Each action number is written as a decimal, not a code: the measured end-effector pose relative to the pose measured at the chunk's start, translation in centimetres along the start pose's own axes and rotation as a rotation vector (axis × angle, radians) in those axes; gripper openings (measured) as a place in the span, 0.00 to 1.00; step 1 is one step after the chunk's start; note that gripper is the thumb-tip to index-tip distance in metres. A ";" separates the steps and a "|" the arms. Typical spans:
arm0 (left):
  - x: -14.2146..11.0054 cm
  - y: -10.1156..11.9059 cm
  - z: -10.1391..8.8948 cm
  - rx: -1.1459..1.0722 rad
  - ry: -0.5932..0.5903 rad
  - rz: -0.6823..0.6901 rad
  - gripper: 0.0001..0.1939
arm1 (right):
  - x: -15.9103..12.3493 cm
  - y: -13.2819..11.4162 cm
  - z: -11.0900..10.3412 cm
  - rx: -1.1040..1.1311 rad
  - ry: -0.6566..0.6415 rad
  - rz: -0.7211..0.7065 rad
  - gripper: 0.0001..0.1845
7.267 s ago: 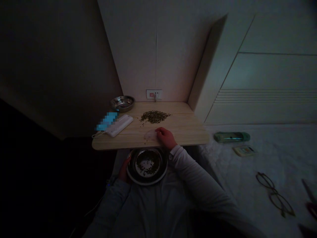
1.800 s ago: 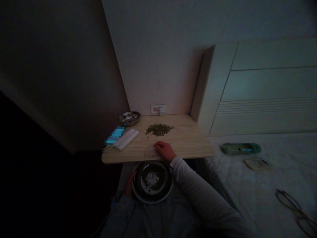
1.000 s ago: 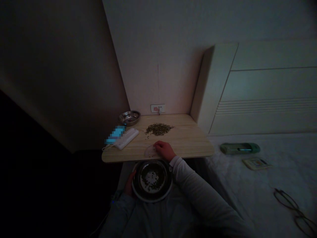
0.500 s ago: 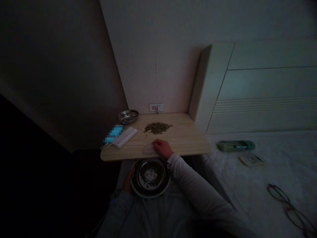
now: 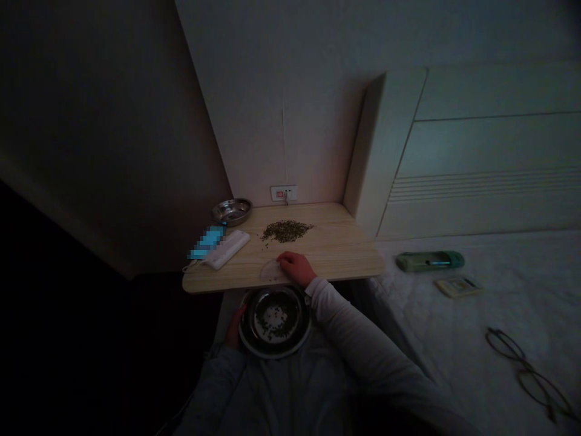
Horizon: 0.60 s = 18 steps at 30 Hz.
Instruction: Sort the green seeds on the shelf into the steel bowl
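My left hand (image 5: 235,327) grips the left rim of a round metal bowl (image 5: 275,350) just below the table's front edge. Small dark green bean-like grains lie scattered on its bottom. Above the bowl, my right hand (image 5: 296,267) is closed on a thin, pale, half-round scraper (image 5: 269,270) that lies at the front of the table. A few grains are beside the scraper's lower edge. Farther back, a loose pile of the same grains (image 5: 287,231) is spread on the wooden table (image 5: 336,248).
An empty-looking metal bowl (image 5: 232,212) stands at the back left. In front of it are a lit phone (image 5: 207,243) and a white power strip (image 5: 229,249). On the bed (image 5: 426,315) at right lie a green case (image 5: 429,261), a small box (image 5: 458,286) and a looped cord (image 5: 521,361).
The view has shifted slightly. Both hands keep their holds, and the scraper stays near the table's front edge. The grain pile looks the same.
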<state>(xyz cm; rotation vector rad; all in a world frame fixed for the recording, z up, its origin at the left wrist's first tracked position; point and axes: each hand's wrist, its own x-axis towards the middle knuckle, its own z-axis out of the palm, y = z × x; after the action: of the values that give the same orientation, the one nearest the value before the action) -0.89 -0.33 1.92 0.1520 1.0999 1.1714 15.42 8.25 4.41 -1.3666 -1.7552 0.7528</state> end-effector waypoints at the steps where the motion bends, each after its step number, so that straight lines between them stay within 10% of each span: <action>1: 0.1 -0.1 -0.2 -0.006 -0.012 -0.005 0.11 | 0.0 0.0 0.0 -0.001 -0.003 0.000 0.12; 18: 0.9 -0.5 -0.8 0.011 -0.033 -0.025 0.13 | 0.0 0.1 0.0 -0.044 -0.005 -0.022 0.12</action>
<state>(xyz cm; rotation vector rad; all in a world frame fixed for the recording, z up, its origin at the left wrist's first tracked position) -1.23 -0.20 0.65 0.1648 1.0761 1.1371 15.48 8.22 4.37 -1.3730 -1.7973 0.7103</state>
